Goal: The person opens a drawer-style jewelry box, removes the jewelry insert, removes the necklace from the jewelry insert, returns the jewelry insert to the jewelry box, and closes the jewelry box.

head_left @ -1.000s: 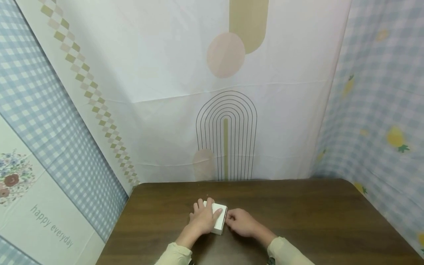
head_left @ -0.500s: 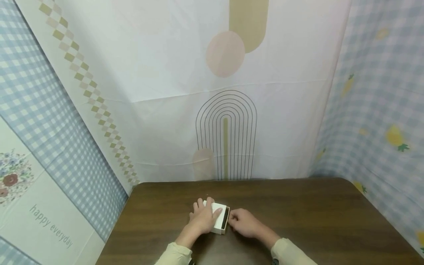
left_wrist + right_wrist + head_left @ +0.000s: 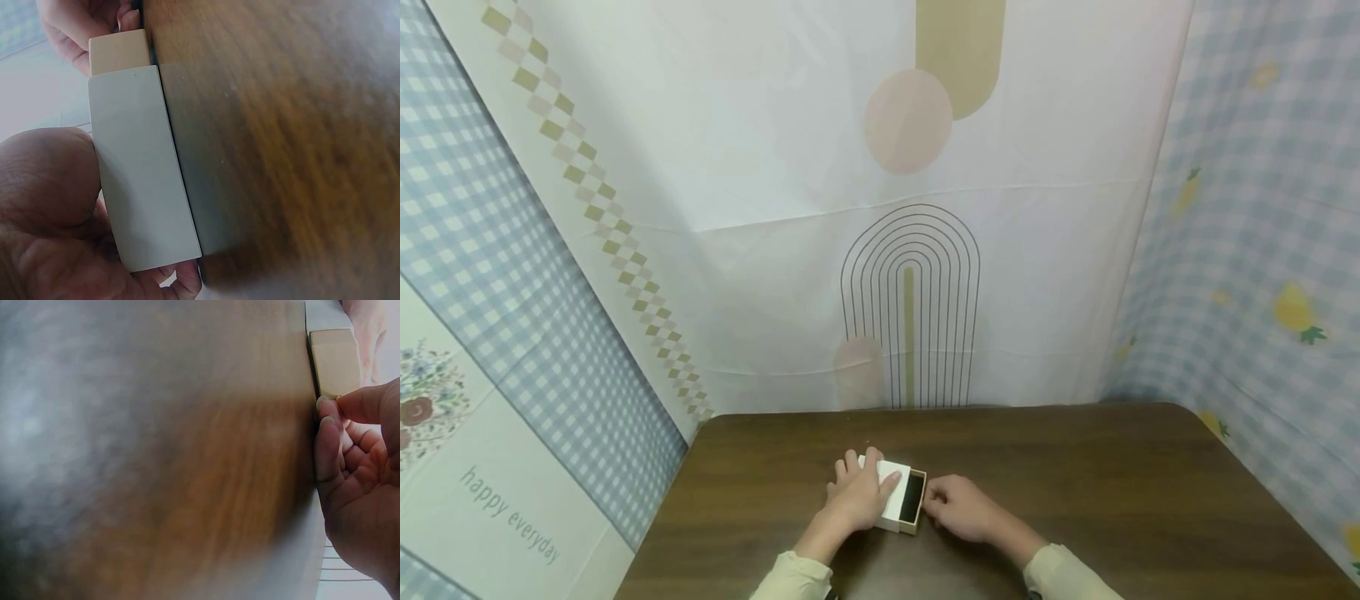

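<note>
A small white drawer box lies on the brown table, its sleeve [image 3: 892, 511] under my left hand [image 3: 853, 498]. That hand grips the sleeve, thumb across the top and fingers over the far side. A tan drawer [image 3: 909, 527] with a black inside sticks partway out of the sleeve's right side. At the drawer's outer end is my right hand [image 3: 964, 508], whose thumb and forefinger [image 3: 328, 407] pinch a tiny piece there, mostly hidden by the fingertips. In the left wrist view, the sleeve's plain side [image 3: 140, 169] and the drawer's tan side [image 3: 119, 53] show.
The brown wooden table [image 3: 1075, 467] reaches back to a white patterned cloth [image 3: 775, 300]. Blue checked cloths hang at the left [image 3: 535, 217] and right [image 3: 1247, 233].
My right hand has moved a little to the right, and the drawer has slid out of the sleeve with it, baring the black inside. My left hand stays on the sleeve.
</note>
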The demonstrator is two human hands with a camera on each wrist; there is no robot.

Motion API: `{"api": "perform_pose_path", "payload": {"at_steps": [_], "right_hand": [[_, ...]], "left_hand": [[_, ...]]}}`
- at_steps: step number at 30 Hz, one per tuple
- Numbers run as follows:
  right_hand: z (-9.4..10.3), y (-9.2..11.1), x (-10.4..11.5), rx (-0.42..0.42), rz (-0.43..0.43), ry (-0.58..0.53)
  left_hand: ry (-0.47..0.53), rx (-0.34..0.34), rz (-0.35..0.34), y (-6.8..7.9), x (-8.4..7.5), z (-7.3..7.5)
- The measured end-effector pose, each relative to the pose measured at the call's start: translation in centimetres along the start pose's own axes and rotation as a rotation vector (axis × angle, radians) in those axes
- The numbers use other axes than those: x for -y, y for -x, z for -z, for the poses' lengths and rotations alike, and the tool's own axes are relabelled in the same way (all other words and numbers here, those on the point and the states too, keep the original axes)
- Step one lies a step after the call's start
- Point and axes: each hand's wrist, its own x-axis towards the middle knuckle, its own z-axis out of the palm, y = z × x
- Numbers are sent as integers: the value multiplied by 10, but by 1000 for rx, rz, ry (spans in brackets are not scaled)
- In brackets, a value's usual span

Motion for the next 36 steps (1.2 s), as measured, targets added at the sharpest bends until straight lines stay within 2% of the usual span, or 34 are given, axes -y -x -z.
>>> {"api": "perform_pose_path", "payload": {"at_steps": [7, 15, 36], "right_hand": [[3, 4, -2, 8, 19, 9], [7, 8, -5, 26, 0, -1], [17, 22, -11, 25, -2, 1]], "left_hand": [[-2, 6, -4, 5, -4, 5], [6, -16, -3, 2, 1, 1], [-7, 37, -16, 1, -1, 3]]}}
